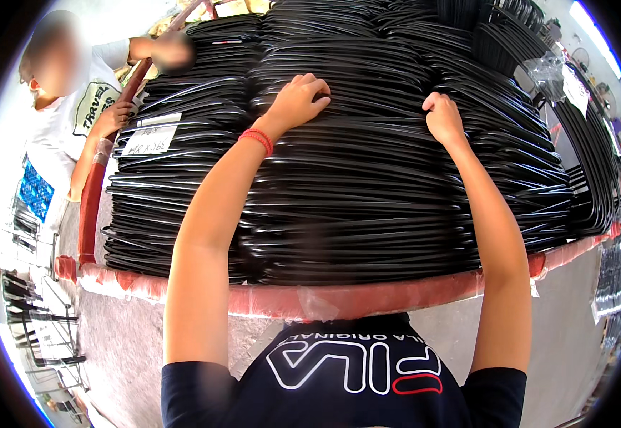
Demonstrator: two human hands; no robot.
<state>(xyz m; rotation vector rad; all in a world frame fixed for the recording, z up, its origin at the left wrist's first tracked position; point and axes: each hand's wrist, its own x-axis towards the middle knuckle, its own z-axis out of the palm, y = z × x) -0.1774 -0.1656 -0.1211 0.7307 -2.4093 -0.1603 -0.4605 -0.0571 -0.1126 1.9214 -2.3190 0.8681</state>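
A wide stack of bent black metal tubes (353, 185) fills the space before me, laid in several side-by-side piles. My left hand (298, 101), with a red bead bracelet (257, 140) at its wrist, is closed over a black tube near the left side of the middle pile. Toward the right side of that pile, my right hand (442, 116) is curled into a fist around a tube, whose grip is partly hidden by the fingers. Both arms reach forward over the stack, roughly level with each other.
A red padded rail (310, 301) wrapped in clear film runs along the stack's near edge, with a red post (93, 200) at left. A paper label (152, 137) lies on the left pile. Another person (75, 93) stands beyond the left rail, one hand on it.
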